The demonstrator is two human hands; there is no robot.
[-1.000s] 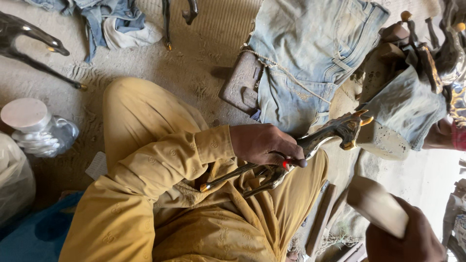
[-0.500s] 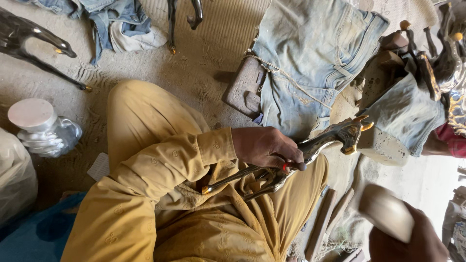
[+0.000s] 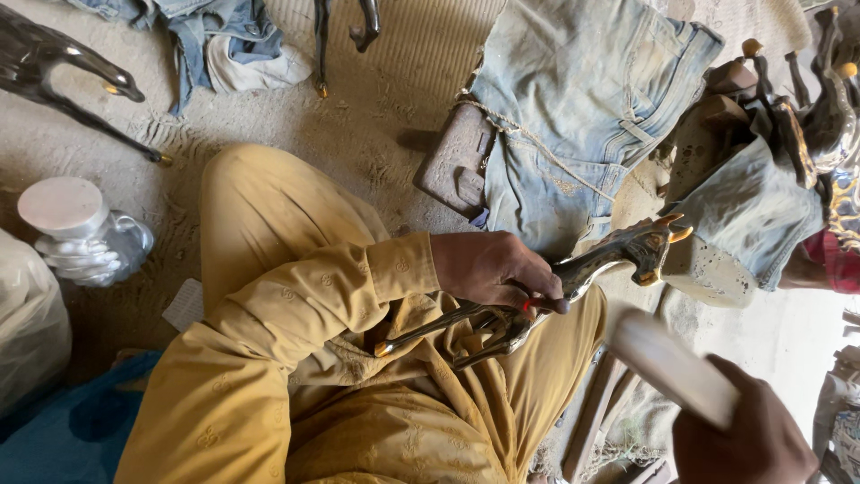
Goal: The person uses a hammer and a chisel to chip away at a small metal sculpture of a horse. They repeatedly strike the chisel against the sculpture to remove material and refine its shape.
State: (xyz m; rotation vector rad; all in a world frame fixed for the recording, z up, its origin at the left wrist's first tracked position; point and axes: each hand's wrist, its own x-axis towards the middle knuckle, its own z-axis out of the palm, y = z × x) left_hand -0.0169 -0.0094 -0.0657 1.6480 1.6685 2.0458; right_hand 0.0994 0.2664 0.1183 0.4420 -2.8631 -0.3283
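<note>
Right hand (image 3: 748,439) — block (image 3: 672,363) — lower, closer

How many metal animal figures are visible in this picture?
4, perhaps more. One is in the left hand: the held figure. A dark figure lies top left, a partial one at top centre, and a cluster, hard to separate, at right.

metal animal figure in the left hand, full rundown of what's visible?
The metal animal figure is a slim, shiny dark casting with gold-tipped horns and feet. It lies roughly level above the lap, head toward the right near the denim-covered block, thin legs trailing left over the mustard trousers. The left hand wraps its body from above. The right hand, holding a pale block, is apart from it.
</note>
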